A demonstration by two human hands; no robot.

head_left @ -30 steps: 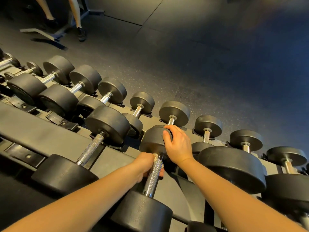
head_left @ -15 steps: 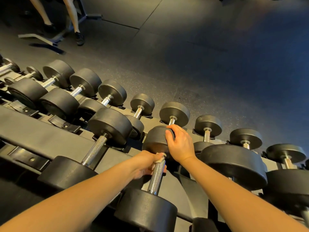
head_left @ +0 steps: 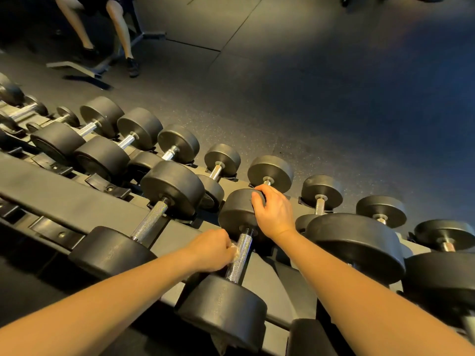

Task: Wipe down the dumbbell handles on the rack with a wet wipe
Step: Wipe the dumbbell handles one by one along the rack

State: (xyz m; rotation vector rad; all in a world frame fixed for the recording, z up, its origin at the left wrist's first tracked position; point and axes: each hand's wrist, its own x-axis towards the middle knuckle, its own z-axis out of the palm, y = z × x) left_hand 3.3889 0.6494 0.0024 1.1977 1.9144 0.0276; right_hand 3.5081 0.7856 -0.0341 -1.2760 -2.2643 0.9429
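**Wiping a knurled handle, steadying the far weight**

Lying near frame centre on the black rack (head_left: 77,201), running from 6 toward 12 o'clock: the dumbbell's chrome handle (head_left: 241,260), bare along most of its length. Pressing against its 9 o'clock side, just short of the far end: a crumpled white wet wipe (head_left: 235,252), mostly hidden. Clenching that wipe with fingers curled in and knuckles turned up: the left hand (head_left: 210,250), forearm stretching in straight from 7 o'clock. Gripping the far head (head_left: 235,214) at the handle's 12 o'clock end: the right hand (head_left: 273,211), palm down, wrist slightly bent, fingers hooking over the top rim, forearm coming in from 5 o'clock. Sitting at the 6 o'clock end, untouched: the near head (head_left: 221,307). Resting just beside at 9 o'clock: a neighbouring dumbbell (head_left: 150,222); at 3 o'clock, a larger dumbbell (head_left: 357,242). Standing well apart at 11 o'clock, on the dark floor (head_left: 308,98): another person's legs (head_left: 120,29) by a bench frame (head_left: 102,65).
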